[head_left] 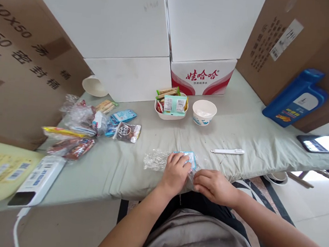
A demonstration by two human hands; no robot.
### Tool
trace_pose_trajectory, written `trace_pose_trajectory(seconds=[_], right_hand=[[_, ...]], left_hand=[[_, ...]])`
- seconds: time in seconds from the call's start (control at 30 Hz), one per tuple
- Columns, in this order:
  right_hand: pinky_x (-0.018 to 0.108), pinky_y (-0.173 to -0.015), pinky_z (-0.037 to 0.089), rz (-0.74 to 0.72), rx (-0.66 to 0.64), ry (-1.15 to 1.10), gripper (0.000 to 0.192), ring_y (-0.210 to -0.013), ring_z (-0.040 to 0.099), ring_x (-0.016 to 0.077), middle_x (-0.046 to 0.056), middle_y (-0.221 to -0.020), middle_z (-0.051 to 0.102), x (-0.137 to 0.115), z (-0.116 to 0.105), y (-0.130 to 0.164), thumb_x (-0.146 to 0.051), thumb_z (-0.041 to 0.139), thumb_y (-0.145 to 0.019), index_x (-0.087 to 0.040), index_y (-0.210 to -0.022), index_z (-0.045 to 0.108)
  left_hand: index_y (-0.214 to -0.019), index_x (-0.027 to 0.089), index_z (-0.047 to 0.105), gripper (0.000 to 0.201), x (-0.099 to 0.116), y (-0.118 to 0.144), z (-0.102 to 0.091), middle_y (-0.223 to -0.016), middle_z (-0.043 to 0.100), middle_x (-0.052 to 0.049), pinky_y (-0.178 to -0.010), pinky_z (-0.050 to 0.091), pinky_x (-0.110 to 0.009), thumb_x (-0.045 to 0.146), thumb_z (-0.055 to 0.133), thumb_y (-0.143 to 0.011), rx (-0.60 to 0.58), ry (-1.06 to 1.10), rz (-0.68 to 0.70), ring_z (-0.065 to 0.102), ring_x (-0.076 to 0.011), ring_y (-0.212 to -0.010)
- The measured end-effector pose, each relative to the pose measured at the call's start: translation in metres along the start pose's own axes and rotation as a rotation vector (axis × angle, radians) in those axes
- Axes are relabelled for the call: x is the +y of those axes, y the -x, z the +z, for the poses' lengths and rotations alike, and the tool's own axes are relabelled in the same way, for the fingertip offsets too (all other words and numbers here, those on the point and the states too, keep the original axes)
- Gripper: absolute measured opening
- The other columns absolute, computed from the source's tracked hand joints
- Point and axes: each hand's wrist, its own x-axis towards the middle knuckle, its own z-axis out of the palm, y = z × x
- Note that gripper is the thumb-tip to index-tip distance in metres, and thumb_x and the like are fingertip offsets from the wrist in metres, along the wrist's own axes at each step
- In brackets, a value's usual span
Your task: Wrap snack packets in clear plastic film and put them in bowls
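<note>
Blue snack packet (189, 157) under both hands

Seen from above, the person's body fills the lower centre and lower right of the frame. Both forearms are bare, with no sleeves, watch or rings showing. The left hand (176, 172) and right hand (214, 186) wear no gloves. A grey-brown shirt covers the torso at the bottom edge, with dark trousers above it.

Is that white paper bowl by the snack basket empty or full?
Empty, as far as visible: the paper bowl stands upright and its white inside shows bare.
</note>
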Motion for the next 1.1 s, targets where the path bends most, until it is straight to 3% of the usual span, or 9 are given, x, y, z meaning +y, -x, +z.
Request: trace_pose_trajectory(seconds=[0.07, 0.17, 0.33, 0.4, 0.5, 0.6, 0.9, 1.1], right_hand=[[0.03, -0.079, 0.052, 0.136, 0.017, -0.002, 0.022, -0.093, 0.063, 0.0174, 0.009, -0.106, 0.064, 0.008, 0.004, -0.009, -0.02, 0.039, -0.098, -0.019, -0.107, 0.06], [0.036, -0.081, 0.053, 0.316, -0.024, 0.165, 0.032, -0.096, 0.065, 0.0212, 0.014, -0.122, 0.058, 0.017, 0.012, -0.026, -0.017, 0.039, -0.096, -0.017, -0.124, 0.055], [0.037, -0.08, 0.053, 0.349, -0.223, 0.335, 0.055, -0.099, 0.065, 0.0272, 0.016, -0.131, 0.053, 0.01, 0.018, -0.041, -0.041, 0.064, -0.087, -0.016, -0.134, 0.05], [0.033, -0.076, 0.051, 0.348, -0.233, 0.351, 0.05, -0.094, 0.066, 0.0247, 0.014, -0.124, 0.057, 0.006, 0.017, -0.044, -0.042, 0.066, -0.086, -0.016, -0.127, 0.055], [0.027, -0.07, 0.046, 0.292, -0.225, 0.35, 0.022, -0.087, 0.065, 0.0196, 0.009, -0.102, 0.064, 0.005, 0.012, -0.047, -0.035, 0.055, -0.095, -0.017, -0.103, 0.065], [0.026, -0.067, 0.041, 0.255, -0.212, 0.325, 0.021, -0.084, 0.064, 0.0175, 0.006, -0.09, 0.065, 0.009, 0.006, -0.049, -0.031, 0.051, -0.097, -0.017, -0.089, 0.066], [0.024, -0.067, 0.038, 0.366, -0.128, 0.187, 0.015, -0.077, 0.062, 0.0147, 0.003, -0.088, 0.066, 0.015, -0.004, -0.047, -0.026, 0.053, -0.094, -0.02, -0.088, 0.065], [0.026, -0.065, 0.037, 0.463, -0.059, 0.285, 0.018, -0.076, 0.061, 0.0158, 0.004, -0.09, 0.066, 0.019, -0.001, -0.054, -0.028, 0.049, -0.096, -0.02, -0.092, 0.065]], left_hand=[[-0.082, 0.019, 0.064, 0.015, 0.001, 0.007, 0.001, -0.094, 0.069, -0.006, -0.097, 0.042, -0.044, 0.014, 0.052, -0.089, 0.093, -0.048, 0.08, 0.059, -0.0232, -0.101], [-0.083, 0.018, 0.064, 0.017, 0.002, 0.024, -0.007, -0.08, 0.066, -0.004, -0.091, 0.044, -0.038, 0.012, 0.051, -0.091, 0.124, -0.105, 0.145, 0.061, -0.0189, -0.087], [-0.096, 0.016, 0.066, 0.019, 0.006, 0.053, -0.025, -0.09, 0.07, -0.006, -0.086, 0.044, -0.037, 0.012, 0.048, -0.093, 0.106, -0.183, 0.139, 0.063, -0.0203, -0.093], [-0.096, 0.015, 0.066, 0.019, 0.007, 0.056, -0.027, -0.092, 0.07, -0.006, -0.088, 0.045, -0.037, 0.012, 0.048, -0.092, 0.106, -0.177, 0.148, 0.063, -0.0209, -0.096], [-0.094, 0.015, 0.067, 0.019, 0.006, 0.054, -0.025, -0.093, 0.071, -0.007, -0.088, 0.046, -0.037, 0.01, 0.048, -0.092, 0.137, -0.175, 0.136, 0.064, -0.0216, -0.096], [-0.096, 0.015, 0.067, 0.018, 0.003, 0.052, -0.022, -0.094, 0.071, -0.007, -0.086, 0.048, -0.037, 0.009, 0.05, -0.091, 0.179, -0.173, 0.129, 0.064, -0.0226, -0.098], [-0.1, 0.016, 0.065, 0.018, -0.008, 0.072, -0.018, -0.091, 0.072, -0.006, -0.079, 0.054, -0.034, 0.007, 0.06, -0.086, 0.276, -0.097, 0.108, 0.064, -0.0196, -0.086], [-0.098, 0.017, 0.063, 0.021, -0.008, 0.075, -0.018, -0.092, 0.071, -0.006, -0.073, 0.053, -0.032, 0.002, 0.055, -0.085, 0.294, -0.044, 0.173, 0.064, -0.0185, -0.082]])
